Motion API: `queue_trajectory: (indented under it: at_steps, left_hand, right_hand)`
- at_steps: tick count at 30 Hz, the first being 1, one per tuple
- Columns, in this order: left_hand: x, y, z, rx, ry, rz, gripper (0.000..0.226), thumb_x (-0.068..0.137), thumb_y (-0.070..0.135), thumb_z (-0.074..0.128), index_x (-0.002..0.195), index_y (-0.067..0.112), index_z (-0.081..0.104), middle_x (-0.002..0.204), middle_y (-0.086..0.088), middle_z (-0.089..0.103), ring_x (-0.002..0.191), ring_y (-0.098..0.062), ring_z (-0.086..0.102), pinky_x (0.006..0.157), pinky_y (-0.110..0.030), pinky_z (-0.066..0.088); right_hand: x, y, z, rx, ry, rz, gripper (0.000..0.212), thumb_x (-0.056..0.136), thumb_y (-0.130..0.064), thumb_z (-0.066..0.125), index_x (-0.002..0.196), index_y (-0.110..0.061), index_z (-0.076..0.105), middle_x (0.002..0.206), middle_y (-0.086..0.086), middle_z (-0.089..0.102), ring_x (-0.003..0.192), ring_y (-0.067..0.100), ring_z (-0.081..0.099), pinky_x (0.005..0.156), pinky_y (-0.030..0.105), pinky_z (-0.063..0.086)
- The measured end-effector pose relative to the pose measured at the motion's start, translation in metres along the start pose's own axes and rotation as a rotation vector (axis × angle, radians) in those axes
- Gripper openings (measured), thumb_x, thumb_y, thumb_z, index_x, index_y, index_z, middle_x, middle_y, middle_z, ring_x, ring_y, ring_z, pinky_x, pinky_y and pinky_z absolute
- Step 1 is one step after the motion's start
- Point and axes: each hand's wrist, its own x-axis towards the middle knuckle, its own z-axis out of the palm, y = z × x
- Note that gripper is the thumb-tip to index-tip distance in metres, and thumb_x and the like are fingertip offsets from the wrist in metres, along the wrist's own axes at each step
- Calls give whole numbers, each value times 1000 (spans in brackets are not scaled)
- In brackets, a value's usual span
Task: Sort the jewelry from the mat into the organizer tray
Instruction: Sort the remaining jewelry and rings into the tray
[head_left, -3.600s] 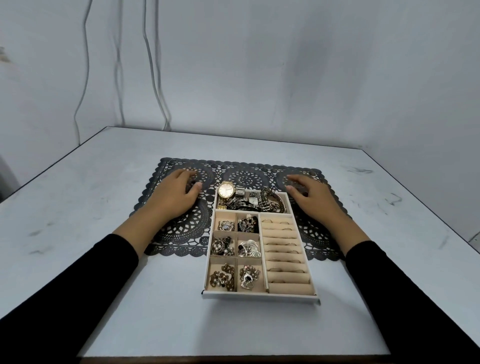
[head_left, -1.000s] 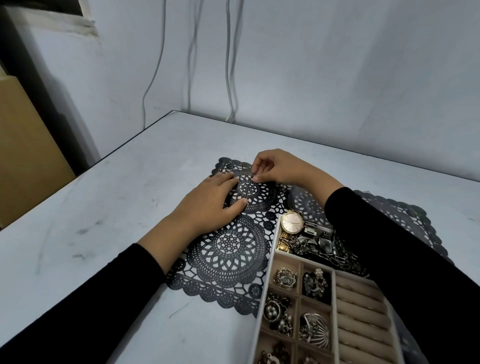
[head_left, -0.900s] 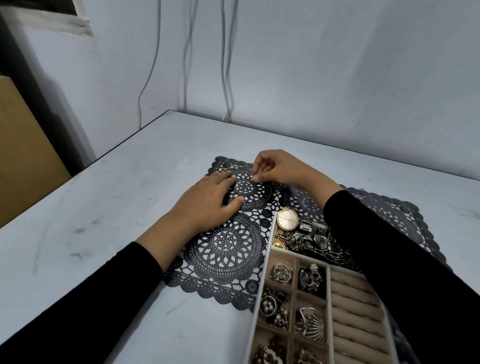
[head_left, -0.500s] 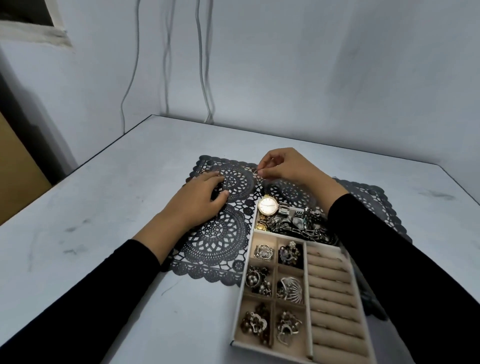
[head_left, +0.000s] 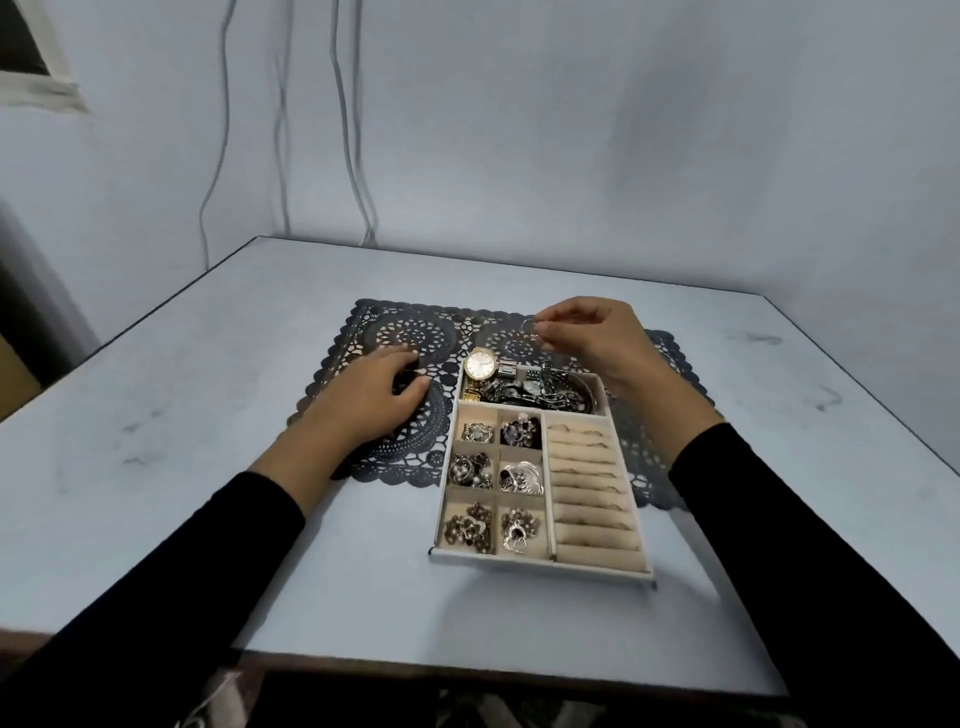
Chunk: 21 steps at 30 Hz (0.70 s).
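Observation:
A black lace mat (head_left: 415, 332) lies on the table. The beige organizer tray (head_left: 540, 564) rests partly on it, nearer me. The tray's back compartment holds a gold watch (head_left: 479, 364) and dark chains. Its small left cells hold earrings and brooches, and its ring rolls (head_left: 589, 488) sit on the right. My right hand (head_left: 587, 338) hovers above the tray's back edge, pinching a thin silver ring (head_left: 528, 326) between thumb and fingertips. My left hand (head_left: 369, 400) lies palm down on the mat, left of the tray, fingers apart.
The grey table (head_left: 208, 467) ends at a front edge close to me and at side edges left and right. Cables (head_left: 343, 130) hang down the pale wall behind. A window frame corner (head_left: 41, 88) shows at the upper left.
My right hand pinched a small ring off the mat's left part, lifted it and carried it right, above the tray's back. My left hand stayed on the mat. The view swung back right.

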Motion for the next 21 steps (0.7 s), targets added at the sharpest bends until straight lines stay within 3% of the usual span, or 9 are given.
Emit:
queue_trajectory:
  at_steps: [4, 10, 21]
  left_hand:
    - [-15, 5, 1, 11, 9, -1, 50, 99, 40, 48, 144, 18, 46, 153, -1, 40, 139, -20, 38, 112, -37, 31]
    - [-31, 10, 4, -6, 11, 15, 50, 99, 39, 49, 143, 16, 47, 154, -1, 39, 139, -21, 39, 113, -36, 31]
    - [-54, 20, 8, 17, -27, 43, 53, 99, 41, 47, 146, 17, 43, 157, 0, 32, 142, -22, 34, 116, -40, 30]
  right_hand:
    - [-27, -5, -3, 85, 18, -34, 18, 77, 0, 73, 95, 1, 70, 92, 17, 72, 79, 21, 68, 82, 32, 58]
    - [-62, -8, -7, 186, 44, -91, 25, 78, 6, 70, 103, 10, 66, 91, 18, 70, 76, 19, 69, 72, 21, 57]
    - [-113, 11, -24, 215, 58, -149, 18, 78, 2, 71, 96, -1, 70, 86, 12, 71, 81, 18, 69, 77, 23, 57]
